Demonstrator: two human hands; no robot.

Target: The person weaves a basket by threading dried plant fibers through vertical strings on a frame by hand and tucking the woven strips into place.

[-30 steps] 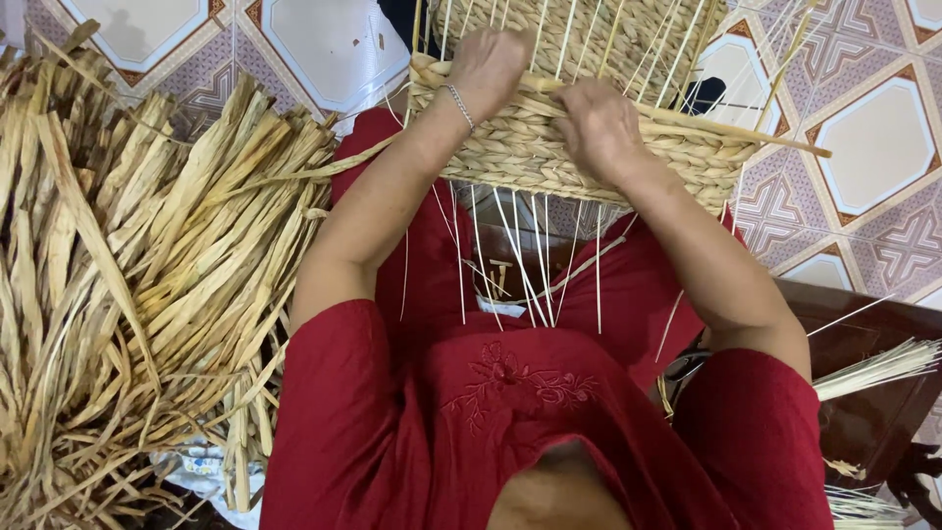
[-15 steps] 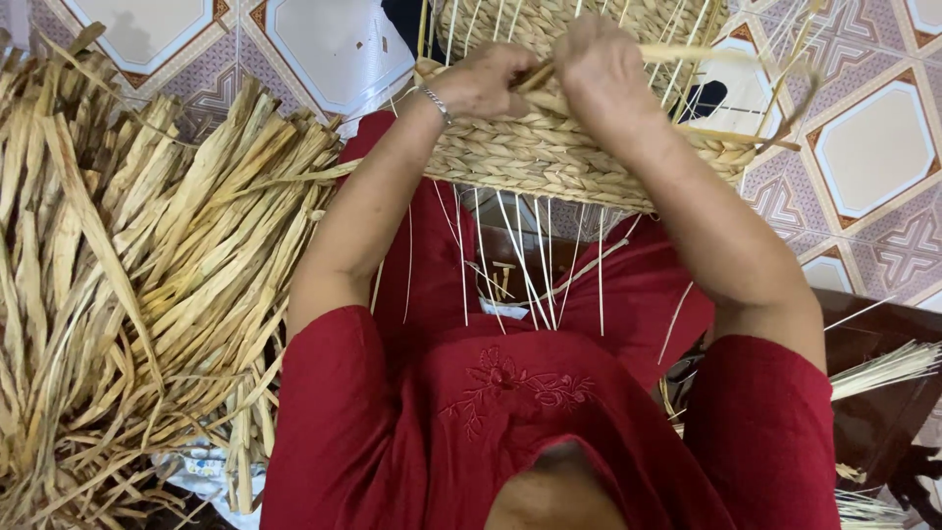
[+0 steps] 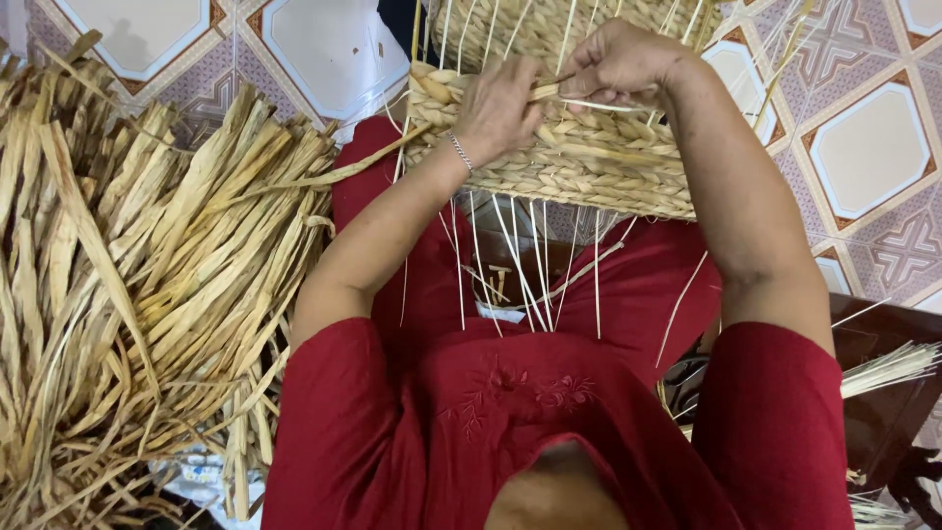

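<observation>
- Two heaps of material are lying around the person: a big pile of flat dried straw strips [image 3: 147, 294] is spreading over the tiled floor [image 3: 863, 157] on the left, and a small bundle of thin pale reeds [image 3: 888, 365] is poking out over a dark wooden stool [image 3: 883, 422] on the right.
- Resting over the lap of the red dress [image 3: 510, 412], the woven basket [image 3: 579, 157] is sitting at the top centre, held up in front of the person.
- Judging by the weave, the work is looking partly done: several braided rows are already closing round the wall, while bare upright stakes [image 3: 520, 265] are hanging loose below and sticking out above, so more rows are seemingly waiting to be woven.
- Both forearms are reaching forward and up, elbows bent.
- Curled tight on the braid, the left hand [image 3: 500, 103], a thin bracelet [image 3: 459, 152] at its wrist, is pressing on the top row.
- Just beside it, the right hand [image 3: 618, 64] is pinching a straw strand [image 3: 564, 90] between closed fingers.
</observation>
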